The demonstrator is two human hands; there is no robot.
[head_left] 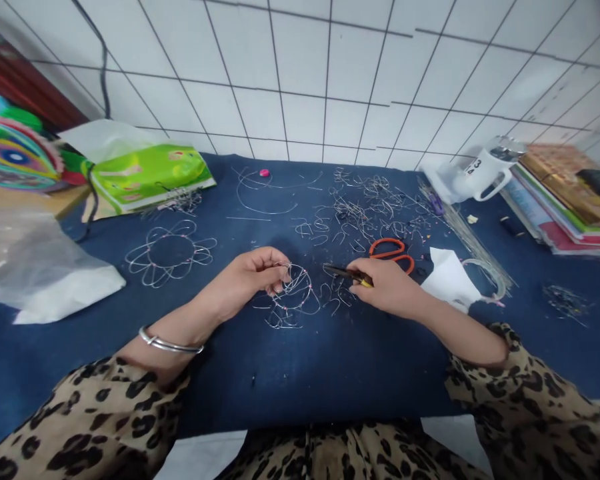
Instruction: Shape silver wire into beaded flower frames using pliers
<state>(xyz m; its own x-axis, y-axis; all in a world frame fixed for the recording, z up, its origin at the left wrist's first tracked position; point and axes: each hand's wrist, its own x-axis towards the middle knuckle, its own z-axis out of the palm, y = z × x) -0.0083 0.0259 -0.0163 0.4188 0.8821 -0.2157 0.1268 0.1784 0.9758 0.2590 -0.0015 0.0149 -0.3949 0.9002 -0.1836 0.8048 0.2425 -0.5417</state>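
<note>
Left fingers [269, 257] pinch a looped wire ring [310, 287] while right fingers [365, 266] hold pliers [346, 273].

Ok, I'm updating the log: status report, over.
Left hand pinching wire ring. Right hand gripping pliers, apart from ring. Loose wire scraps, orange-handled scissors close by.

Head-worn view: forward, down over blue cloth [330, 373].
</note>
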